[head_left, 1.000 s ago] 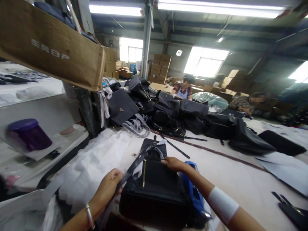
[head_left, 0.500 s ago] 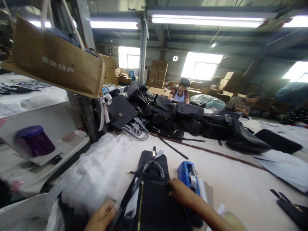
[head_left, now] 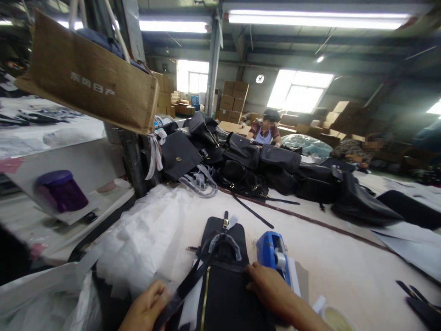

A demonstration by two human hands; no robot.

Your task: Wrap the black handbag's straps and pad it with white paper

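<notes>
A black backpack (head_left: 229,294) with a gold zipper lies on the white table in front of me, its flap spread away from me. Its top handle (head_left: 225,241) is wrapped in clear film. At the lower left my left hand (head_left: 148,305) is closed on the black strap (head_left: 184,287), which runs up to the handle. My right hand (head_left: 267,285) grips the bag's right edge near the top, fingers curled over it. Just beyond that hand stands a blue tape dispenser (head_left: 270,250).
Black bags (head_left: 241,151) are piled across the table's far side. White wrapping sheets (head_left: 144,239) lie at left, under a hanging brown bag (head_left: 93,78). A purple container (head_left: 62,191) stands on a side shelf. Two people sit beyond the pile. A tape roll (head_left: 336,317) lies at lower right.
The whole view has shifted slightly. The black strap is now stretched straighter between the handle and my left hand. My right hand remains at the bag's edge.
</notes>
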